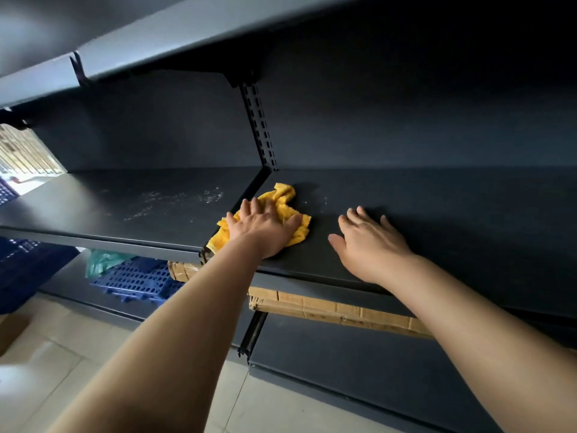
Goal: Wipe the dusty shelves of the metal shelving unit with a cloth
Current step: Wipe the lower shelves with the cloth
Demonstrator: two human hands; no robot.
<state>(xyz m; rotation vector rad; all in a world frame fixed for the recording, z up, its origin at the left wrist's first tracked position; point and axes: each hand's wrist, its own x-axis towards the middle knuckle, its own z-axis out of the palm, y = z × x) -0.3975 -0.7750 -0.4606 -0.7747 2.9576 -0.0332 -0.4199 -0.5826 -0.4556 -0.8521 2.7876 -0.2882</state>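
A crumpled yellow cloth (285, 200) lies on the dark metal shelf (452, 214), right at the seam with the neighbouring shelf panel (109, 210). My left hand (263, 228) presses flat on the cloth with its fingers spread. My right hand (370, 242) rests flat on the bare shelf, a little to the right of the cloth and apart from it. Pale dust streaks (175, 201) show on the left panel, and a faint patch (324, 200) lies just right of the cloth.
Another shelf (187, 35) hangs close overhead. A slotted upright (260, 129) stands at the back between the panels. Below are a cardboard box (337, 310), blue plastic crates (137, 276), a green bag (100, 260) and a tiled floor (62, 354).
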